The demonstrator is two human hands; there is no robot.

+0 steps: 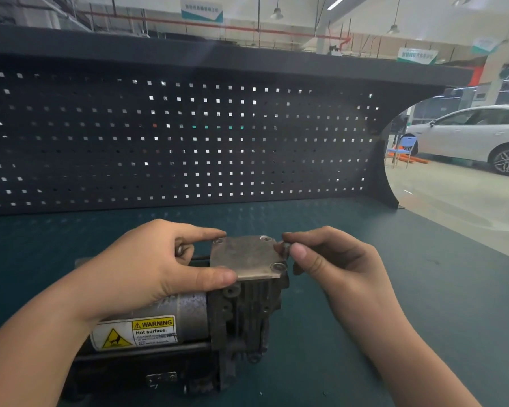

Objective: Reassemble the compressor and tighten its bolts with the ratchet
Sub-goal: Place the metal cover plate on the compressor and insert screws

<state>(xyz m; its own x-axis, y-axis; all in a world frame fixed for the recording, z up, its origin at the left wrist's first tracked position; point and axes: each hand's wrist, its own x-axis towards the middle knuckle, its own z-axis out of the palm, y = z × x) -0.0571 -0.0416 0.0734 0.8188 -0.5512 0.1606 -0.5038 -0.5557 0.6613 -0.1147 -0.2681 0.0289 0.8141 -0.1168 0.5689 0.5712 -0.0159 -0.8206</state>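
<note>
The compressor (pixel 241 312) lies on the green bench mat, its silver motor can with a yellow warning label (pixel 147 331) pointing left. A flat metal cover plate (pixel 247 257) sits on top of its dark cylinder block, with bolt holes showing at its corners. My left hand (pixel 159 265) holds the plate by its left edge, index finger at the far corner and thumb at the near corner; something small and dark shows between its curled fingers. My right hand (pixel 321 259) pinches a small dark bolt (pixel 285 248) at the plate's right edge.
A black pegboard (pixel 188 142) with a shelf above it closes off the back of the bench. The green mat (pixel 394 289) stretches out to the right of the compressor. Beyond the bench's right end stand a white car (pixel 476 136) and a blue chair (pixel 403 148).
</note>
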